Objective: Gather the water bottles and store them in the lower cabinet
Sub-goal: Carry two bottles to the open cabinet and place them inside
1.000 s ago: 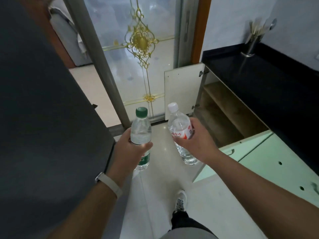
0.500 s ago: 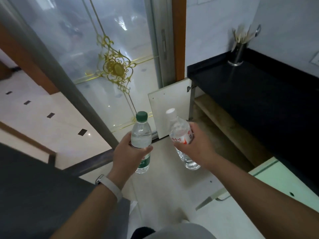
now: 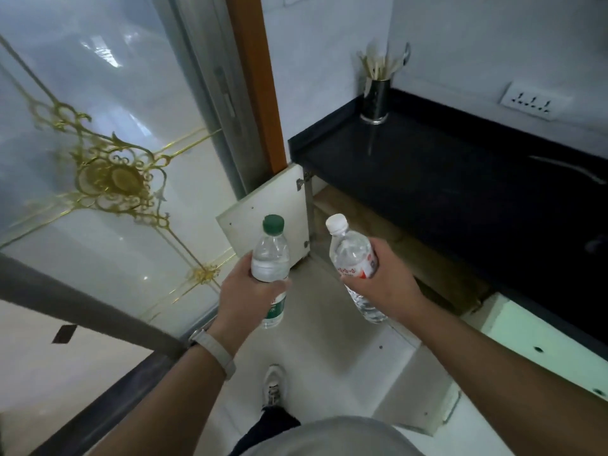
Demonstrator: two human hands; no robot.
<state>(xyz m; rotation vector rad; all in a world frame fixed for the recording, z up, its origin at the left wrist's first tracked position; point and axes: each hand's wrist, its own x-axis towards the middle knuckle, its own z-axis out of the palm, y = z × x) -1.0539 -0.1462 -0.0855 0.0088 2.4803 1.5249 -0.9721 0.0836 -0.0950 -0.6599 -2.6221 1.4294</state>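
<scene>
At the far left stands a glass sliding door point(image 3: 108, 133) with a gold ornament, its grey frame running down toward the floor point(image 3: 316, 327). The left hand point(image 3: 245, 299), a pale band on its wrist, has its grip wrapped around the middle of the green-capped bottle point(image 3: 270, 258), held upright above the floor. Behind the bottle, a white cabinet door point(image 3: 263, 212) hangs swung wide. Just to the right, the right hand point(image 3: 383, 281) has its grip closed on the white-capped bottle point(image 3: 353, 258), which tilts with its cap leaning left, in front of the open lower cabinet point(image 3: 404, 255). Above the cabinet runs the black desk point(image 3: 460, 179), with a metal utensil holder point(image 3: 376, 98) at its back left corner.
</scene>
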